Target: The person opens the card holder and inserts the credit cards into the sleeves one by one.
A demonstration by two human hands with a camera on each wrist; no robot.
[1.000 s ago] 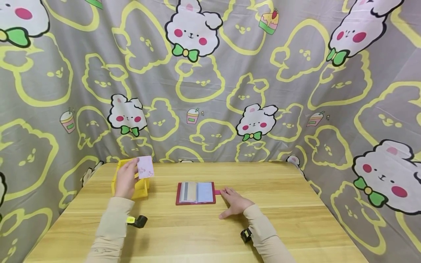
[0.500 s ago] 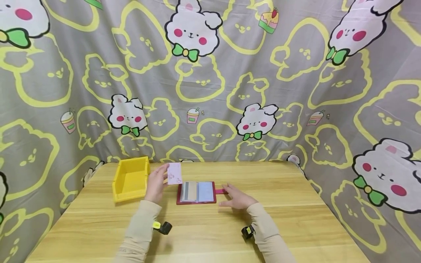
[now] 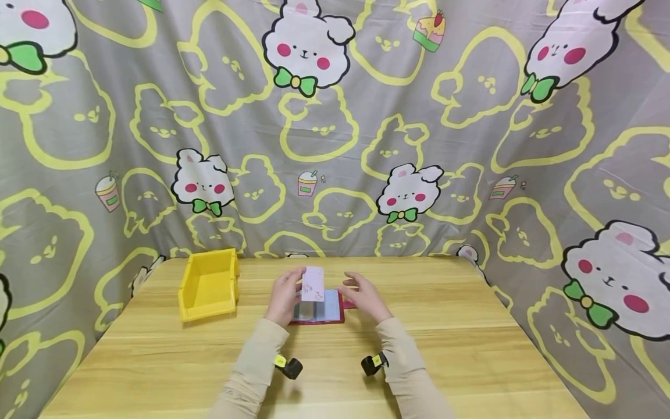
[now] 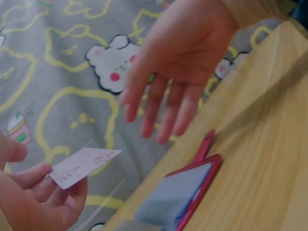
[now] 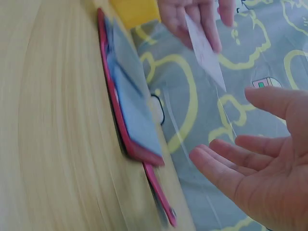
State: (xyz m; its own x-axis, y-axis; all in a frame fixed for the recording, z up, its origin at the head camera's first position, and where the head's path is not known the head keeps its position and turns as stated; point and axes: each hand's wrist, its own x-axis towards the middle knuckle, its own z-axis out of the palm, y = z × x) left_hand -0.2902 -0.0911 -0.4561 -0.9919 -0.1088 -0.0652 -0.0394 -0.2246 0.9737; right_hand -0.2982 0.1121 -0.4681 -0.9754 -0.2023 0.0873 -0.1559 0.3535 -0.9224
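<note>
My left hand (image 3: 283, 298) holds a pale pink card (image 3: 313, 283) by its left edge, above an opened red card holder (image 3: 331, 308). In the left wrist view the card (image 4: 84, 167) sits between the fingers, tilted, with small reddish prints on it. My right hand (image 3: 365, 298) is at the holder's right side, fingers spread and holding nothing. Its fingertips point toward the card but stay apart from it in the right wrist view. The holder lies on the table, its clear sleeves (image 5: 137, 115) showing and its strap (image 5: 160, 195) sticking out. Part of it is hidden behind the left hand and card.
A yellow plastic bin (image 3: 208, 286) stands on the wooden table (image 3: 445, 349) to the left. A grey curtain (image 3: 335, 134) with cartoon rabbits hangs behind the table and along both sides. Each wrist carries a small black camera (image 3: 289, 367).
My left hand has carried the card rightward from the bin to above the card holder. The right hand has left the strap, rising and moving slightly left.
</note>
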